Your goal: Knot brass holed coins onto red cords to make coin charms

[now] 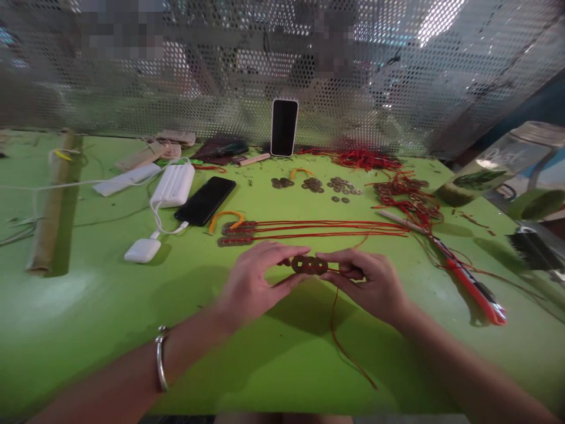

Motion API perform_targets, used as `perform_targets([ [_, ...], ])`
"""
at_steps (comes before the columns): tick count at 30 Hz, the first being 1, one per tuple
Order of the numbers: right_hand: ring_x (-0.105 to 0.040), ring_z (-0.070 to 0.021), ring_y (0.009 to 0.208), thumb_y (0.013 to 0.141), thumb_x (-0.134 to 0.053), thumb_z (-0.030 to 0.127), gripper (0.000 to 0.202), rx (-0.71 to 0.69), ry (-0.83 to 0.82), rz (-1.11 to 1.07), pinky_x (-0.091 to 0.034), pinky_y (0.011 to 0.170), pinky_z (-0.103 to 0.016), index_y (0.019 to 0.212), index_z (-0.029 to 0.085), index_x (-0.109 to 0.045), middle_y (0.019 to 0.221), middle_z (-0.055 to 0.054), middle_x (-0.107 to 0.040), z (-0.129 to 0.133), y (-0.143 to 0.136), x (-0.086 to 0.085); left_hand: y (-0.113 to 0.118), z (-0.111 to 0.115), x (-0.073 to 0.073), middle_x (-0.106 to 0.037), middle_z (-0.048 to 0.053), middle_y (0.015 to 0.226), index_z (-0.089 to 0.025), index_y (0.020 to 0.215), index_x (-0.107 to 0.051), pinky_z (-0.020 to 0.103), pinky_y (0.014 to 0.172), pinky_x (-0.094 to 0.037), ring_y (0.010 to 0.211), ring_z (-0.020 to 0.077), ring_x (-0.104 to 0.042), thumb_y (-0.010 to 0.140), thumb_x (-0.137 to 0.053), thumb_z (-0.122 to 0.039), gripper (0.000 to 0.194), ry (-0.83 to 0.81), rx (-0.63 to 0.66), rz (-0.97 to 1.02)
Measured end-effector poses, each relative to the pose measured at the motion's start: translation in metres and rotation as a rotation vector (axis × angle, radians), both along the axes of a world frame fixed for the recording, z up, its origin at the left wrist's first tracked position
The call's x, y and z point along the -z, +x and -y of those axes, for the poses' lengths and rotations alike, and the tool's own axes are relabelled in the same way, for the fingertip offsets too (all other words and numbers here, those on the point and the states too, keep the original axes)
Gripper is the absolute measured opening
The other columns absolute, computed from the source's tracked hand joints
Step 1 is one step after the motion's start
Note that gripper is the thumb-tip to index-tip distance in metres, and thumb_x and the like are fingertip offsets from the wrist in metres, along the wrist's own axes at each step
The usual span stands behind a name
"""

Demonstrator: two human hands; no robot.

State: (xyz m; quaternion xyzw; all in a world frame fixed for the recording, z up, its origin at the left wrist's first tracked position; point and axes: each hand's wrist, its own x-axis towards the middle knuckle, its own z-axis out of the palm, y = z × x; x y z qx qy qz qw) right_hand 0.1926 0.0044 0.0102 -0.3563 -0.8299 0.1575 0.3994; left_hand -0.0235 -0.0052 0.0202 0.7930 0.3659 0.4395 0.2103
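Between my two hands a short row of overlapping brass coins [309, 265] with square holes is held up over the green table. My left hand [256, 274] pinches the row's left end between thumb and fingers. At the right end, my right hand [368, 277] pinches the coins, with a red cord [335, 330] running out of it and trailing down toward the table's front. Just beyond the hands lie finished-looking coin strips [236, 241] with long straight red cords [326, 229] stretching right. An orange curved strip [227, 215] rests by them.
Several piles of coins [312, 185] lie farther back, near tangled red cord [406, 194]. A red-handled cutter [474, 288] is at right, beside a glass jar [498, 159]. At left are a black phone [206, 200], a white power bank [173, 184] and an earbud case [142, 250]. Another phone [283, 128] stands behind.
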Motion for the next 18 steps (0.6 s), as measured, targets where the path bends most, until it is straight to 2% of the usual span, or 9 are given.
perform_targets([
  [6,-0.034,-0.0033,0.040,0.084,-0.064,0.027,0.017,0.000,0.002,-0.005,-0.028,0.037,-0.016,0.098,0.017,-0.067,0.054,0.006,-0.050,0.0004,0.0006,0.0002,0.0010,-0.0004,-0.0007,-0.071,0.004,0.085,-0.015,0.095,-0.066,0.029,0.070,-0.053,0.076,0.0157,-0.064,0.076,-0.073,-0.022,0.022,0.015,-0.046,0.004],
  [15,-0.034,-0.0037,0.040,0.085,-0.062,0.029,0.019,0.015,-0.041,-0.002,-0.027,0.037,-0.016,0.098,0.017,-0.069,0.053,0.005,-0.049,0.0021,0.0007,-0.0008,-0.0002,0.0008,-0.0037,-0.072,0.005,0.087,-0.017,0.096,-0.066,0.030,0.072,-0.052,0.078,0.0163,-0.064,0.077,-0.072,-0.021,0.020,-0.010,-0.046,-0.016],
  [18,-0.033,-0.0039,0.040,0.085,-0.062,0.029,0.020,0.004,-0.025,-0.018,-0.026,0.037,-0.017,0.097,0.016,-0.068,0.052,0.006,-0.047,0.0024,-0.0010,-0.0006,0.0006,0.0010,-0.0035,-0.071,0.006,0.092,-0.015,0.101,-0.064,0.030,0.075,-0.052,0.082,0.0176,-0.064,0.075,-0.073,-0.023,0.028,-0.055,-0.044,-0.049],
])
